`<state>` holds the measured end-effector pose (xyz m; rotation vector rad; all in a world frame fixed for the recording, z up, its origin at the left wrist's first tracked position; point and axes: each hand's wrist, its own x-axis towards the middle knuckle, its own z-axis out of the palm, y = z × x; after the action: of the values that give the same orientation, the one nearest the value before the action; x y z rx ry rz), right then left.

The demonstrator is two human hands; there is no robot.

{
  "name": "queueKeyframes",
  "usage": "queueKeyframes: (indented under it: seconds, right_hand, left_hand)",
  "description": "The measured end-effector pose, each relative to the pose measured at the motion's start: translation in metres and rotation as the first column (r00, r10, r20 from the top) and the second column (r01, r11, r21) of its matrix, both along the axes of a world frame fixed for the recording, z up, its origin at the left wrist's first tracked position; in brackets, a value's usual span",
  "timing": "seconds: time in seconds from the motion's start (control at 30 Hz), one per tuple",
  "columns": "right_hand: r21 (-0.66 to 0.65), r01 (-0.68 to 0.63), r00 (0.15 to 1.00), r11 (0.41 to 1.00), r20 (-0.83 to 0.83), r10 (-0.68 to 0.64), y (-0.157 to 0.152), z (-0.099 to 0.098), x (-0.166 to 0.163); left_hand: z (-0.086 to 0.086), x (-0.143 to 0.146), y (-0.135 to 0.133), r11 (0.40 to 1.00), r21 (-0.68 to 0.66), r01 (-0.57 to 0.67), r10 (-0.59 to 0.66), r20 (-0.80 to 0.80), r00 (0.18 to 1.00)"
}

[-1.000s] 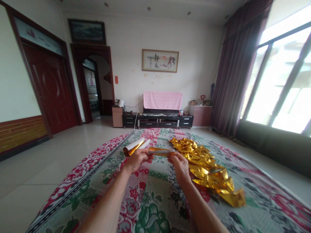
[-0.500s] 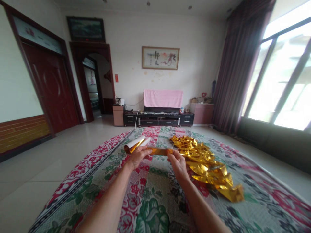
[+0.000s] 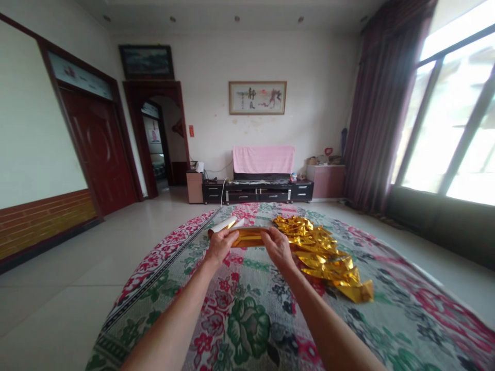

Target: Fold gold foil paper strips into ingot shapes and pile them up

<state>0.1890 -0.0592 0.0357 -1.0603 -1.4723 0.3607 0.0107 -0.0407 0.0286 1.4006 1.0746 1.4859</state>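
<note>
A sheet of gold foil paper [image 3: 249, 237] is stretched level between my two hands, above the cloth-covered table. At its left end, my left hand [image 3: 221, 247] pinches it between thumb and fingers. My right hand [image 3: 279, 248] grips the other end the same way. Just behind my left hand lie curled sheets of foil paper [image 3: 224, 225], white on one side and gold on the other. Right of my right hand, folded gold foil pieces [image 3: 325, 252] lie in a long overlapping heap.
A floral cloth [image 3: 247, 330] in red, green and grey covers the round table. Beyond it stands a low black TV cabinet [image 3: 257, 195] with a pink cloth [image 3: 263, 159] over the screen. Purple curtains [image 3: 371, 134] hang by the window at right; a red door [image 3: 96, 149] is at left.
The foil between my hands now shows a taller face than the narrow strip before. Both hands still hold its ends. My view has tilted up and shifted left slightly.
</note>
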Motion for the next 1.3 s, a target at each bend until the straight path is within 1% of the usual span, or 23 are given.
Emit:
queueKeyframes:
  seconds: [0.1,0.2,0.3,0.4,0.5,0.6,0.67,0.77,0.83,0.9,0.97,1.03,1.13,1.2,1.23,1.3]
  right_hand:
    - [-0.029,0.013,0.998,0.999,0.066,-0.011,-0.011,-0.003,-0.004]
    - [-0.079,0.078,0.985,0.994,0.159,-0.064,-0.027,-0.020,-0.005]
    - [-0.155,0.147,0.948,0.977,0.303,-0.095,-0.042,-0.039,-0.003]
    - [-0.174,0.226,0.901,0.959,0.411,-0.138,-0.050,-0.051,-0.001]
    - [-0.154,0.272,0.896,0.950,0.400,-0.192,-0.051,-0.056,0.000]
    - [-0.062,0.294,0.910,0.954,0.324,-0.259,-0.048,-0.060,0.003]
    - [-0.018,0.295,0.915,0.955,0.292,-0.277,-0.047,-0.062,0.006]
    - [0.039,0.213,0.927,0.976,0.306,-0.215,-0.049,-0.061,0.008]
    - [0.042,0.129,0.921,0.991,0.366,-0.135,-0.054,-0.059,0.006]
    - [0.023,0.032,0.886,0.999,0.462,-0.039,-0.059,-0.055,0.003]
    - [-0.023,-0.034,0.819,0.999,0.572,0.041,-0.063,-0.052,0.000]
    - [-0.045,-0.029,0.775,0.999,0.630,0.051,-0.065,-0.050,-0.002]
    - [-0.052,-0.001,0.750,0.999,0.661,0.035,-0.064,-0.052,-0.002]
    - [-0.053,0.002,0.746,0.999,0.665,0.033,-0.063,-0.053,-0.002]
    - [-0.054,0.003,0.746,0.999,0.665,0.034,-0.063,-0.054,-0.002]
    - [-0.058,0.008,0.745,0.998,0.666,0.033,-0.062,-0.054,-0.002]
  left_hand:
    - [-0.004,-0.002,-0.014,0.994,-0.026,-0.110,0.108,-0.085,0.991]
    - [-0.016,0.000,-0.028,0.984,0.024,-0.176,0.177,-0.245,0.953]
    - [-0.031,0.005,-0.040,0.972,0.102,-0.213,0.236,-0.412,0.880]
    - [-0.042,0.011,-0.046,0.967,0.140,-0.211,0.253,-0.568,0.783]
    - [-0.047,0.016,-0.044,0.966,0.184,-0.180,0.257,-0.667,0.699]
    - [-0.048,0.019,-0.040,0.966,0.197,-0.169,0.260,-0.735,0.627]
    - [-0.047,0.020,-0.038,0.968,0.199,-0.155,0.252,-0.779,0.575]
    - [-0.045,0.023,-0.036,0.971,0.178,-0.159,0.234,-0.839,0.491]
    - [-0.044,0.024,-0.036,0.974,0.159,-0.164,0.217,-0.867,0.449]
    - [-0.044,0.027,-0.036,0.970,0.167,-0.175,0.228,-0.873,0.432]
    - [-0.044,0.028,-0.036,0.969,0.165,-0.182,0.227,-0.883,0.411]
    - [-0.044,0.027,-0.036,0.967,0.181,-0.181,0.239,-0.893,0.382]
    - [-0.042,0.020,-0.035,0.939,0.288,-0.185,0.338,-0.871,0.356]
    - [-0.040,0.014,-0.035,0.911,0.369,-0.185,0.412,-0.838,0.356]
    - [-0.040,0.011,-0.035,0.905,0.391,-0.167,0.426,-0.829,0.364]
    - [-0.039,0.008,-0.037,0.917,0.387,-0.097,0.392,-0.831,0.394]
